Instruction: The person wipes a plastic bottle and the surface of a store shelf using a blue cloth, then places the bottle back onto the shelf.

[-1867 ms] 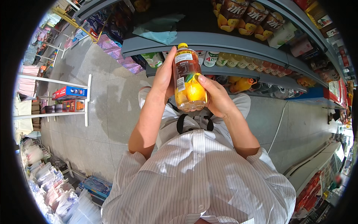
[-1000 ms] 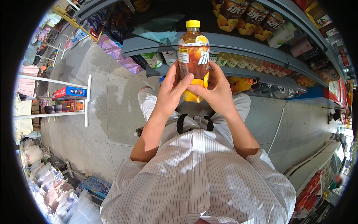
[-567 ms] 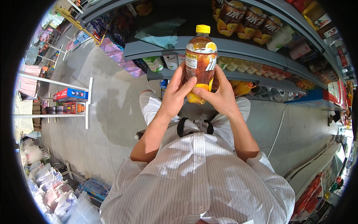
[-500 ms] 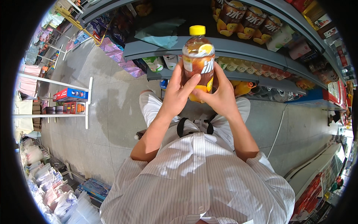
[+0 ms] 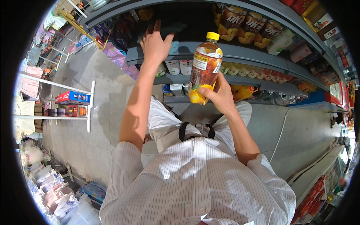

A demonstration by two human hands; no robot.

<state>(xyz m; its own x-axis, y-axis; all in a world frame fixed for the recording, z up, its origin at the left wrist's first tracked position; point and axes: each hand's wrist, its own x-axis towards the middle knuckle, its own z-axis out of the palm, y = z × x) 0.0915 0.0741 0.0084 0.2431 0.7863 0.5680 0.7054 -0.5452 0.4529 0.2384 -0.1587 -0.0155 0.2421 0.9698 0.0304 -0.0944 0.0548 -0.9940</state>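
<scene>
My right hand (image 5: 218,93) grips a plastic bottle of brown drink (image 5: 205,71) around its lower part. The bottle has a yellow cap and a label with lemons, and it tilts slightly to the right in front of the shelf. Over at the left, my left hand (image 5: 154,45) reaches to the grey shelf (image 5: 225,50) with its fingers spread and nothing in them. Beneath and beside that hand lies a pale bluish-green cloth (image 5: 174,47), partly covered by the hand and in shadow.
Several similar brown drink bottles (image 5: 252,26) stand on the shelf at the right. Lower down are rows of small bottles (image 5: 245,69) and white containers (image 5: 179,67). A white rack (image 5: 91,101) with boxes stands at the left, and bagged goods (image 5: 56,191) lie at the lower left.
My left hand has let go of the bottle and moved up and left to the cloth on the shelf. The bottle, now in my right hand alone, has turned and shifted slightly right.
</scene>
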